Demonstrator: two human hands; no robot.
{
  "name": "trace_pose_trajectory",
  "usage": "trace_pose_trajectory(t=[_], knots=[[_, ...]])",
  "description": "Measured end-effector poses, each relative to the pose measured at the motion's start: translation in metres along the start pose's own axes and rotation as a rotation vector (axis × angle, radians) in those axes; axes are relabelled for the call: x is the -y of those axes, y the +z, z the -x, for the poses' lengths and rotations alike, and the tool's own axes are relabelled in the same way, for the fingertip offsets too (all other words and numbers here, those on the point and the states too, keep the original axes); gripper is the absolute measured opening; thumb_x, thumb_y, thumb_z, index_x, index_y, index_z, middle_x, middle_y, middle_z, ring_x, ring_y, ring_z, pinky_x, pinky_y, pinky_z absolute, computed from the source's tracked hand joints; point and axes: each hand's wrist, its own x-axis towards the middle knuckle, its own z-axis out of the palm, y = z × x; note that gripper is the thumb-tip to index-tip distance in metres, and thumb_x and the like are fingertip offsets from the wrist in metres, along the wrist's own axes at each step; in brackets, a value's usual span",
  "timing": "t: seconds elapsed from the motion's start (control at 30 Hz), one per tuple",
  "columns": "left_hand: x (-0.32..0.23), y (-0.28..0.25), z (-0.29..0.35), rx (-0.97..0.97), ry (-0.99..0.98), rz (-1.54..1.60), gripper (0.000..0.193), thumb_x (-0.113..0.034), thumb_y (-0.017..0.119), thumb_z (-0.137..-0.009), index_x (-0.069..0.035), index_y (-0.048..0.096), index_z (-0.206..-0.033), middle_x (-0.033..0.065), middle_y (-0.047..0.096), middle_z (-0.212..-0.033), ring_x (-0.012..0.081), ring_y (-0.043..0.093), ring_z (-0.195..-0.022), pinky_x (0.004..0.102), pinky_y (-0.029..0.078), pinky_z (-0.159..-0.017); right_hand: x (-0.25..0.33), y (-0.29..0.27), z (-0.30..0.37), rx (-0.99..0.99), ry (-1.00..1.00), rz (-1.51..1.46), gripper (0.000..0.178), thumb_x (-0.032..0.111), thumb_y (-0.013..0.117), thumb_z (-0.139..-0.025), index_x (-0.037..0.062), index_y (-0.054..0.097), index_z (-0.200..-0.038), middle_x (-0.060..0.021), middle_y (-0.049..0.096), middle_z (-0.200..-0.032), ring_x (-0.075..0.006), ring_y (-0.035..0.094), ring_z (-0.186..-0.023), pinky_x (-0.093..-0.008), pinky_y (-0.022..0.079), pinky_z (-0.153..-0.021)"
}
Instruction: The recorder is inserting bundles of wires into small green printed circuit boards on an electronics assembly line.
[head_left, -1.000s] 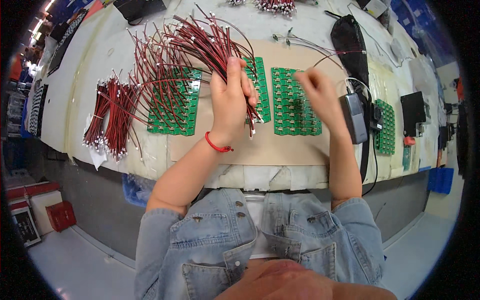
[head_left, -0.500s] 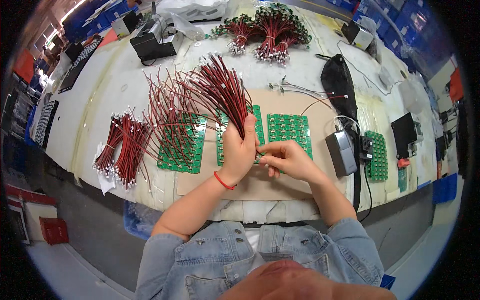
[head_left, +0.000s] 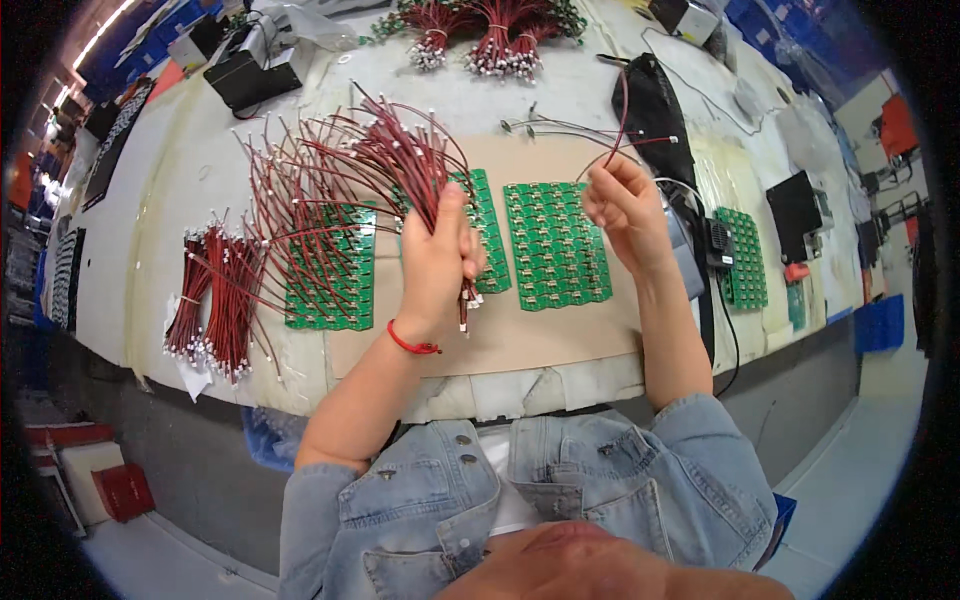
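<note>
Wrapped in my left hand [head_left: 436, 262] is a thick bundle of red-and-black wires [head_left: 418, 172] with small white connectors, fanning out above the fist and poking out below it. My right hand [head_left: 630, 205] is raised at the far right corner of a green circuit board panel [head_left: 556, 245], fingers pinched on a single dark red wire [head_left: 625, 105] that stands up from the fingertips. Its lower end is hard to make out. Just beyond, several loose wires [head_left: 570, 128] lie on the table. Another green panel [head_left: 488, 240] is partly behind the left hand's bundle.
More wires spread over a left green panel [head_left: 330, 290]. Tied wire bundles [head_left: 225, 300] lie at the left, others [head_left: 500, 45] at the back. A black pouch [head_left: 655, 110], a grey box-shaped device [head_left: 683, 250] and another green panel [head_left: 742, 260] are at the right.
My right hand has left the lower end of the bundle and moved right and away from me, now with a single wire. My left hand has shifted slightly left; the view has shifted too.
</note>
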Motion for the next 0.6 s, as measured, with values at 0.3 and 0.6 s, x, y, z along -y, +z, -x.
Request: trace_pose_trajectory(t=[0.3,0.6], knots=[[-0.002,0.004,0.007,0.03,-0.011,0.041,0.03,-0.027,0.045,-0.099,-0.012,0.043,-0.073,-0.0047,0.034,-0.052,0.0048,0.033,-0.038,0.022,0.025,-0.036,-0.049,-0.036,-0.025,-0.248,-0.215,1.046,0.01,0.005,0.058,-0.088,-0.003,0.061,-0.093,-0.0086,0.064,-0.078,-0.0129,0.06,-0.065,-0.0247,0.047,-0.058],[-0.006,0.007,0.008,0.016,-0.009,0.02,0.032,-0.026,0.045,-0.099,-0.013,0.038,-0.071,-0.0048,0.034,-0.052,0.0049,0.033,-0.038,0.0219,0.026,-0.036,-0.055,-0.041,-0.035,-0.215,-0.392,1.282,0.007,0.002,0.06,-0.083,-0.0037,0.063,-0.086,-0.0123,0.057,-0.078,-0.0222,0.055,-0.069,-0.0314,0.044,-0.064]])
